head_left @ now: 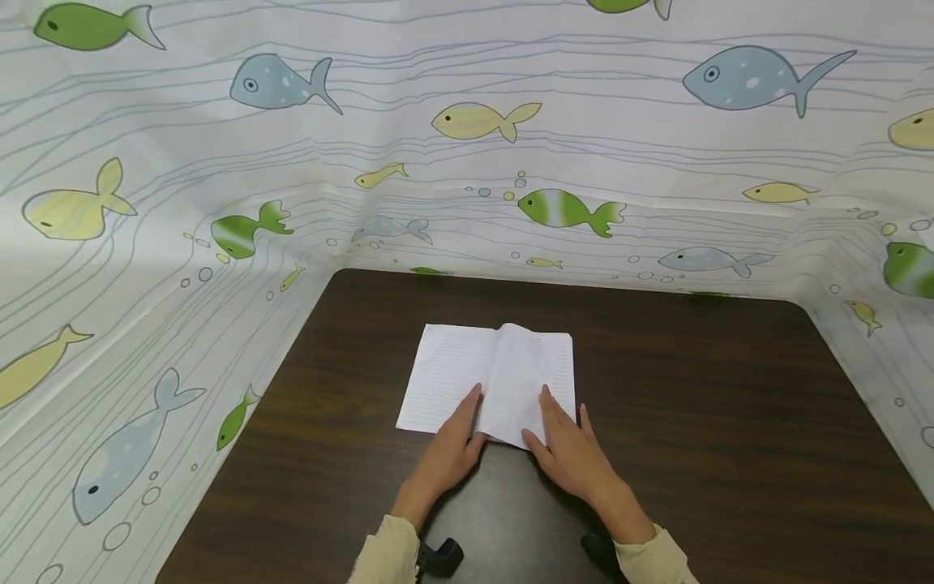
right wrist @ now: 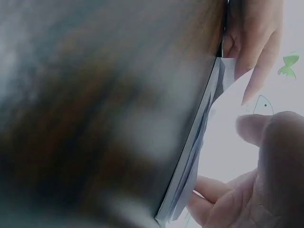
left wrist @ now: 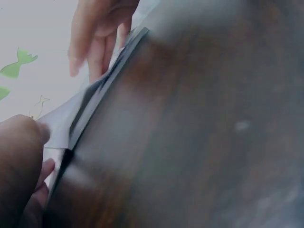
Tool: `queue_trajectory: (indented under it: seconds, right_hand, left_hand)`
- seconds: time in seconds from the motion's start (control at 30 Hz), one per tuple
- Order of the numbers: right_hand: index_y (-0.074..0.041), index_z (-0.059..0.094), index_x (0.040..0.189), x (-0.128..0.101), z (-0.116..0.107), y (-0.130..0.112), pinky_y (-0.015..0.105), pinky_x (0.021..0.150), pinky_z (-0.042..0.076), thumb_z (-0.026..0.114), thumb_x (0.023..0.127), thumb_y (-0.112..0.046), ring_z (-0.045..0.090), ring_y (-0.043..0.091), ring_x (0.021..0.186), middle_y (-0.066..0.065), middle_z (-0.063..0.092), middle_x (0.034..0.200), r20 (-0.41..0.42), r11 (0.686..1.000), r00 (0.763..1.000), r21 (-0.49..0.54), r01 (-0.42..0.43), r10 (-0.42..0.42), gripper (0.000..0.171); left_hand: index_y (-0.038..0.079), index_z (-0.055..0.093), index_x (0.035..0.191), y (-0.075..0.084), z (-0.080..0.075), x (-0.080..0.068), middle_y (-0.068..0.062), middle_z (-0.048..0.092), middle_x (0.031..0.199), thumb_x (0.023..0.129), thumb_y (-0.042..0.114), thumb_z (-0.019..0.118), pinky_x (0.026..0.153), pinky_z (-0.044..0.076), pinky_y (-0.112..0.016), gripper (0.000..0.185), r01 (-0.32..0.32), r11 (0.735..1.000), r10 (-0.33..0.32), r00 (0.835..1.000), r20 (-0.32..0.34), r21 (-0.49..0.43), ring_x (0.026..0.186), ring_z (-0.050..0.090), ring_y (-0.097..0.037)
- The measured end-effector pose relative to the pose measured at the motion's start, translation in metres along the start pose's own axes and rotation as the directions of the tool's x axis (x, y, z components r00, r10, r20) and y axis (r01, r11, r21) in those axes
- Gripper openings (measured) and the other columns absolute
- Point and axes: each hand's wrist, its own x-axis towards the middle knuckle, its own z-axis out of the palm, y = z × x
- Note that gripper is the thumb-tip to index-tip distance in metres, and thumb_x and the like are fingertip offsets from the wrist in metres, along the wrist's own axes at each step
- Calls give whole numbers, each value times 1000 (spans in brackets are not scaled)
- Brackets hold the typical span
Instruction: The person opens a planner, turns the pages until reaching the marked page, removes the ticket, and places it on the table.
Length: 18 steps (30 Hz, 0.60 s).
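Observation:
An open lined notebook (head_left: 454,369) lies on the dark wood-grain table, its pages blank apart from the ruling. One page (head_left: 516,381) bulges up near the fold. My left hand (head_left: 451,454), fingers extended, touches the lower part of the notebook beside the fold. Over the lower right page rests my right hand (head_left: 572,456), its fingers spread and fairly straight. In the left wrist view the notebook's lower edge (left wrist: 107,78) shows the lifted paper side-on. From the right wrist view, the raised page (right wrist: 228,109) curves between both hands.
The dark table (head_left: 700,405) extends around the notebook. White sheeting (head_left: 409,65) printed with green, blue and yellow fish rises behind it and at both sides. A black wrist device (head_left: 441,558) is by the left sleeve, another (head_left: 600,553) by the right.

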Motion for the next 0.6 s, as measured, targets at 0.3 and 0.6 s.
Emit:
queue_trajectory:
  seconds: [0.3, 0.6]
  right_hand:
    - [2, 22, 151, 0, -1, 4, 66, 111, 9, 30, 101, -58, 29, 23, 142, 14, 27, 156, 18, 993, 996, 78, -90, 89, 79]
    - [3, 22, 151, -2, -3, 6, 65, 112, 8, 33, 100, -58, 28, 23, 143, 14, 25, 156, 30, 994, 995, 60, -96, 95, 80]
  left_hand:
    - [2, 31, 149, -1, -2, -5, -16, 41, 148, 94, 0, 52, 106, 38, -44, 59, -28, 994, 2, 969, -246, -102, 136, 41, -24]
    - [0, 20, 152, 1, -13, -6, -20, 31, 152, 81, -3, 72, 108, 33, -43, 88, 143, 988, -91, 832, -547, 53, 140, 32, -31]
